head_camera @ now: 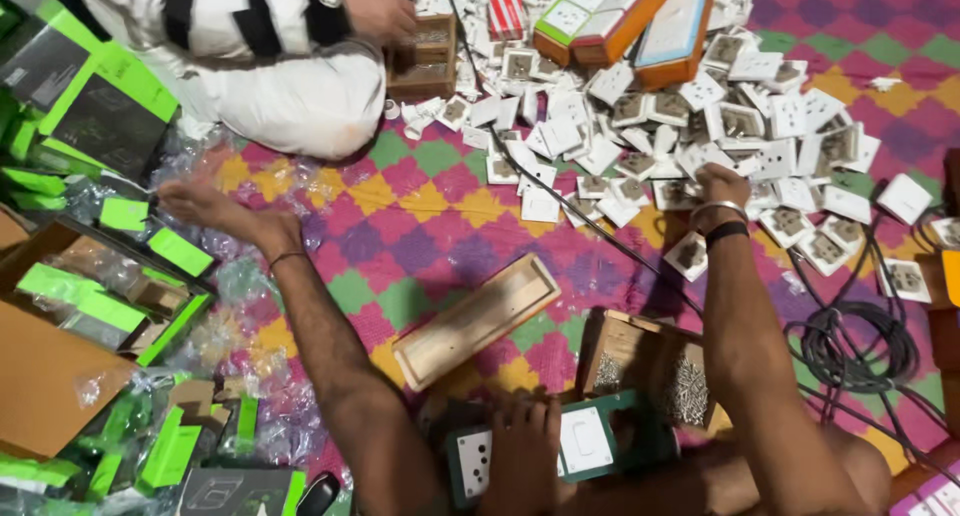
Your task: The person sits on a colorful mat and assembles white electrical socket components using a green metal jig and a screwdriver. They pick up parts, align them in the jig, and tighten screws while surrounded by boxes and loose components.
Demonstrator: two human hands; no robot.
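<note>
Left hand point(205, 204) at frame left, grip released, fingers spread flat over crinkled plastic wrap point(205, 341); right hand point(720, 186) at centre right, grip unclear, reaching into the white socket pile point(700, 116); all on a checkered floor mat point(440, 216), wooden tray point(476, 320) between arms, another person's knee point(300, 106) upper left.

A long shallow wooden tray point(476, 319) is lying near the middle of my checkered mat point(420, 216). A coiled black cable point(850, 346) is resting toward its right edge, and orange boxes point(640, 16) are sitting along its top edge.
</note>
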